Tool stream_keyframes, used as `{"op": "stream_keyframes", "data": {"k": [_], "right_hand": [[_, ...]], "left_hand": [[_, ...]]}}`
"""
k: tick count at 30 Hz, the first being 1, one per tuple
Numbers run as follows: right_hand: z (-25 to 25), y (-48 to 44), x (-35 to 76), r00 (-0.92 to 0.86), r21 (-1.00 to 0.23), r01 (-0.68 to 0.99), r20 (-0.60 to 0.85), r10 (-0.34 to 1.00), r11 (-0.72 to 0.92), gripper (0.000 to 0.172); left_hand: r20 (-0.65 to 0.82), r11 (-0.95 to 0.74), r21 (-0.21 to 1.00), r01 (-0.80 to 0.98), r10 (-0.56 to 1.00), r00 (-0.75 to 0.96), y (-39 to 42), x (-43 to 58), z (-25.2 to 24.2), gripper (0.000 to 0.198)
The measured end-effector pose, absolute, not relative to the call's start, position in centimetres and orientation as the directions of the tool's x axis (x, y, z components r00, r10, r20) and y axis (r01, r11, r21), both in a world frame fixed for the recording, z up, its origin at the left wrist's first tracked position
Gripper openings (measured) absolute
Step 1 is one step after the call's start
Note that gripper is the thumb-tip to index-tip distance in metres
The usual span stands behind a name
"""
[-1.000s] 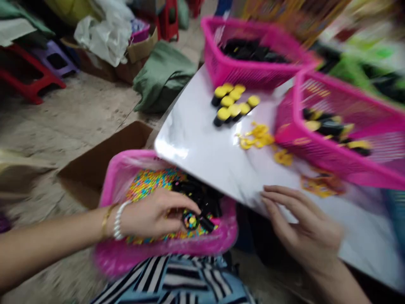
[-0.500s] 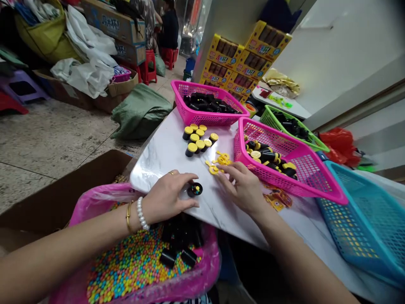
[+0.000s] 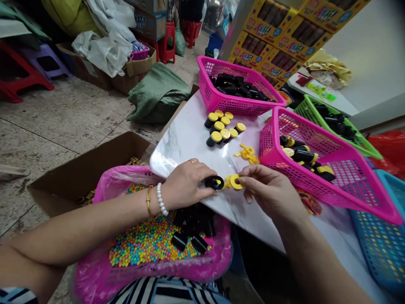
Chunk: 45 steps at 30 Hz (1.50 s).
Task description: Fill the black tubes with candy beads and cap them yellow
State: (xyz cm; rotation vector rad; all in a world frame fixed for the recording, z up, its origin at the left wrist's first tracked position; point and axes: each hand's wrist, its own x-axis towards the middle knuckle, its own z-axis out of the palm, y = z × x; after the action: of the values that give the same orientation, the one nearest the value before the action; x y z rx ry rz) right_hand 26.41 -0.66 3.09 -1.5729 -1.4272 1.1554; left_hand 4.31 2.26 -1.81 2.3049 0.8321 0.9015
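Black tube (image 3: 210, 182), seemingly filled but uncapped, is pinched by the left hand (image 3: 186, 185) beside a yellow ring-shaped piece (image 3: 230, 181) pinched by the right hand (image 3: 271, 191), with capped tubes (image 3: 225, 134) beyond both.

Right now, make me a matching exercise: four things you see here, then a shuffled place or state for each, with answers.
1. Left hand
2. Right hand
3. Small coloured balls
4. Cluster of yellow-capped cups

A. Standing on the white table
B. Pinching a yellow piece
C. Heaped in the plastic-lined pink tub
D. Holding an open-topped black cup

Pairs: 1-D, 2-B, 3-C, 4-A
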Motion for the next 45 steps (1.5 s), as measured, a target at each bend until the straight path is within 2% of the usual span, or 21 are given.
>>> {"op": "stream_keyframes", "data": {"k": [2, 4, 10, 18, 30, 33, 36, 39, 42, 45], "right_hand": [[3.0, -0.8, 25.7, -0.05, -0.953, 0.106, -0.291, 0.955, -0.285, 0.035], [2.6, -0.6, 25.1, -0.06, -0.942, 0.025, -0.337, 0.94, -0.336, 0.04], [2.0, -0.3, 24.6, -0.025, -0.937, 0.088, -0.34, 0.94, -0.337, 0.034], [2.7, -0.2, 23.4, -0.059, -0.89, 0.065, -0.454, 0.889, -0.451, 0.035], [2.2, -1.4, 22.9, -0.091, -0.929, 0.071, -0.37, 0.925, -0.364, 0.031], [2.3, -1.4, 22.9, -0.134, -0.927, 0.069, -0.374, 0.918, -0.368, 0.033], [2.4, -1.3, 22.9, -0.157, -0.913, 0.074, -0.407, 0.9, -0.4, 0.038], [2.1, -1.2, 23.1, -0.171, -0.91, 0.073, -0.414, 0.894, -0.408, 0.041], [1.7, -1.4, 23.0, -0.156, -0.92, 0.047, -0.391, 0.907, -0.388, 0.042], [1.3, -1.5, 22.9, -0.115, -0.919, 0.055, -0.393, 0.912, -0.39, 0.045]], "left_hand": [[0.415, -0.686, 0.642, 0.342, 0.686, 0.597, 2.3, 4.4, -1.8, 0.023], [0.416, -0.687, 0.637, 0.35, 0.688, 0.594, 2.3, 4.4, -1.8, 0.024], [0.373, -0.666, 0.64, 0.382, 0.705, 0.603, 2.3, 4.4, -1.7, 0.026], [0.371, -0.667, 0.639, 0.383, 0.704, 0.606, 2.1, 4.3, -1.5, 0.023], [0.316, -0.652, 0.628, 0.426, 0.713, 0.625, 2.2, 4.2, -0.4, 0.013], [0.149, -0.504, 0.759, 0.413, 0.752, 0.643, 2.3, 3.9, 1.0, 0.017], [-0.089, -0.174, 0.925, 0.337, 0.764, 0.639, 2.7, 4.2, 1.6, 0.028], [-0.188, 0.049, 0.971, 0.232, 0.758, 0.625, 3.0, 4.8, 1.4, 0.02], [-0.206, 0.084, 0.972, 0.221, 0.76, 0.616, 2.6, 5.2, 1.1, 0.018], [-0.036, -0.106, 0.965, 0.242, 0.855, 0.517, 1.5, 4.9, 0.6, 0.017]]}}
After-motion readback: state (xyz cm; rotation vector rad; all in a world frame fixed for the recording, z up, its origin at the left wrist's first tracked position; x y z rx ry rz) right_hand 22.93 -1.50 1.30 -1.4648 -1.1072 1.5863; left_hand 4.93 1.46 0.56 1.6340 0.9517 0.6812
